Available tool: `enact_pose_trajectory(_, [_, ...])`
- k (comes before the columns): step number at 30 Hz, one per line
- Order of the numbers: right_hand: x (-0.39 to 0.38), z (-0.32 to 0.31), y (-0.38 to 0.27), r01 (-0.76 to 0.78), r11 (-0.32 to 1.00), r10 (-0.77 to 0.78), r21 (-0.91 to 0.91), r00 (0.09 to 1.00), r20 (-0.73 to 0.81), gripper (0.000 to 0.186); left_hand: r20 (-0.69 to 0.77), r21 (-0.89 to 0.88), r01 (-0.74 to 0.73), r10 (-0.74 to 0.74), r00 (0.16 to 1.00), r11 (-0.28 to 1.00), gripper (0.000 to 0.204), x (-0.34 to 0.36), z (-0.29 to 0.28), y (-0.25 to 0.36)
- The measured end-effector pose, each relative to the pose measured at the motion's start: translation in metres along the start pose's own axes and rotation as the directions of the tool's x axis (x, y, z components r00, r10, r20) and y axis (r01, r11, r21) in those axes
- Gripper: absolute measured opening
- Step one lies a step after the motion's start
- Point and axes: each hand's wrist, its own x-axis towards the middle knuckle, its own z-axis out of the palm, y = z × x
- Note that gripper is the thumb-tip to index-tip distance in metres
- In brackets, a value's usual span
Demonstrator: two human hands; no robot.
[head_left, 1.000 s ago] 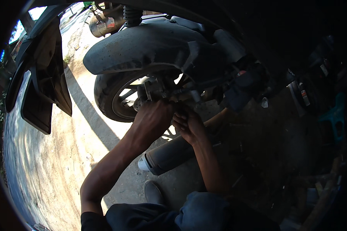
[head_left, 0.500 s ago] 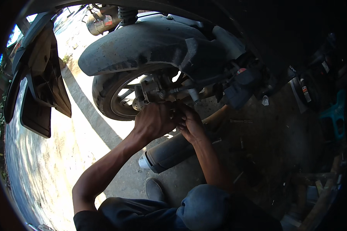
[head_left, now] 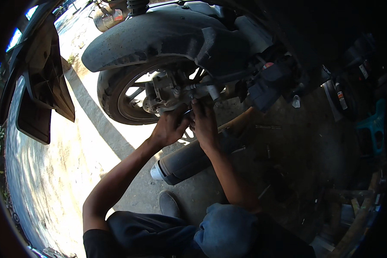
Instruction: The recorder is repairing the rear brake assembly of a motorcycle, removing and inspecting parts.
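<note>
Close together, a person's left hand (head_left: pixel 170 128) and right hand (head_left: pixel 205 127) work just on the near side of a motorcycle's brake caliper (head_left: pixel 163 88), a thin bright metal piece (head_left: pixel 188 112) showing between their curled fingers; I cannot tell how firmly either grips. The piece slants from near left to far right, its ends hidden. A dark muffler (head_left: pixel 187 161) stretches below the 2 forearms, pale tip pointing left. Beyond, a dusty fender (head_left: pixel 146 38) arches over the wheel (head_left: pixel 105 96).
</note>
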Motion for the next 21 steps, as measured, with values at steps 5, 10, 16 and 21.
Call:
enact_pose_trajectory(5, [-0.010,0.003,-0.009,-0.093,0.983,0.081,0.160,0.994,0.080,0.029,0.089,0.114,-0.025,0.015,0.996,0.993,0.023,-0.006,-0.020,0.014])
enact_pose_trajectory(10, [-0.009,-0.002,-0.013,-0.226,0.929,0.185,0.292,0.969,0.163,0.033,0.185,0.234,-0.001,-0.044,0.982,0.972,0.025,0.003,-0.035,0.043])
enact_pose_trajectory(16, [-0.005,-0.011,-0.007,-0.239,0.843,0.044,0.481,0.923,0.382,0.035,0.184,0.547,-0.012,-0.105,0.977,0.837,0.017,0.017,-0.042,0.078])
enact_pose_trajectory(21, [-0.009,-0.003,-0.024,-0.354,0.747,0.171,0.562,0.920,0.352,0.034,0.183,0.646,-0.107,-0.017,0.983,0.756,0.012,0.027,-0.042,0.097])
